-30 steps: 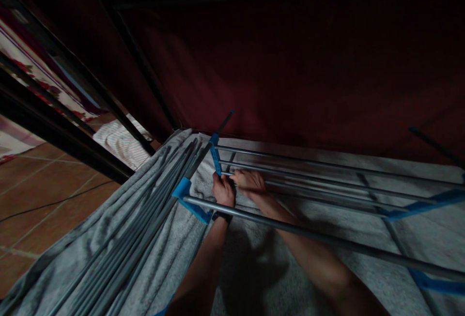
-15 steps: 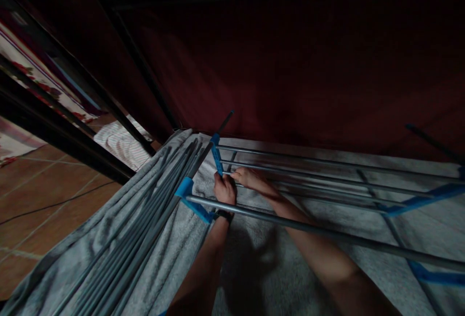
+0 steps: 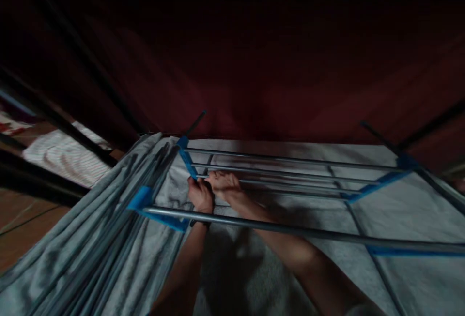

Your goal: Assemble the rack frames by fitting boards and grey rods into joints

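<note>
A frame of grey metal tubes and blue plastic brackets lies over a grey blanket. My left hand (image 3: 201,196) is closed around the lower end of the far-left blue bracket (image 3: 186,157). Close beside it, my right hand (image 3: 222,183) grips a thin metal tube (image 3: 290,185) near where it meets that bracket. My fingers hide the joint itself. Both forearms reach beneath the thicker front tube (image 3: 254,224), whose left end sits in a nearer blue bracket (image 3: 140,199).
Several loose grey tubes (image 3: 109,258) lie bundled on the blanket (image 3: 243,282) at left. More blue brackets (image 3: 381,185) hold the frame's right side. A dark red curtain (image 3: 254,88) hangs behind. Black bars (image 3: 39,175) and a striped cloth (image 3: 69,154) stand left.
My view has turned to the right, so the frame appears farther left and more of its right side shows. Both hands keep their places at the far-left bracket.
</note>
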The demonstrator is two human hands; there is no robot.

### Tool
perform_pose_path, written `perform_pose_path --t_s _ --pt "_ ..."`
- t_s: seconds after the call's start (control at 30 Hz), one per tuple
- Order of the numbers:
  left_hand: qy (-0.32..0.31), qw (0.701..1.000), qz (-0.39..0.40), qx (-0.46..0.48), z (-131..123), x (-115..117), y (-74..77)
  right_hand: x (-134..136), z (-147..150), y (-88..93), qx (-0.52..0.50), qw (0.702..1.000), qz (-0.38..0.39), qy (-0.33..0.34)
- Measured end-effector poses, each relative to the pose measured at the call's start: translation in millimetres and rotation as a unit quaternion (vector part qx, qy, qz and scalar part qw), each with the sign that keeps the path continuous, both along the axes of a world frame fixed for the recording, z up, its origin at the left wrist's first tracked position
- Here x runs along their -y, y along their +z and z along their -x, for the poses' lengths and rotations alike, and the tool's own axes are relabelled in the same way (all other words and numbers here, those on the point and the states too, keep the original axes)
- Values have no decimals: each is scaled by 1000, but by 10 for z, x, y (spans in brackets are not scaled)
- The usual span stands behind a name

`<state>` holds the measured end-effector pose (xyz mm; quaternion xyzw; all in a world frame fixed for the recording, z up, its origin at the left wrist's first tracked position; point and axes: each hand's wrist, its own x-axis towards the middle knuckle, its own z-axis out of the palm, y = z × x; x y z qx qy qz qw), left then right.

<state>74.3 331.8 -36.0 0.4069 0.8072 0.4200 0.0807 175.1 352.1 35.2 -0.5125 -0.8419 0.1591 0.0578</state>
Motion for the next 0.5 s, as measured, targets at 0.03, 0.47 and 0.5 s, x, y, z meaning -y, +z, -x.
perform_pose_path --t_s 0.03,0.47,0.5 --pt "1 1000 3 0 0 -8 9 -7 3 1 5 1000 -14 8" --pt "38 995 51 -82 95 -183 -212 938 -1074 -243 7 995 -84 -55" --pt "32 995 34 -85 86 -139 -225 970 -1190 -349 -6 994 -73 -80"
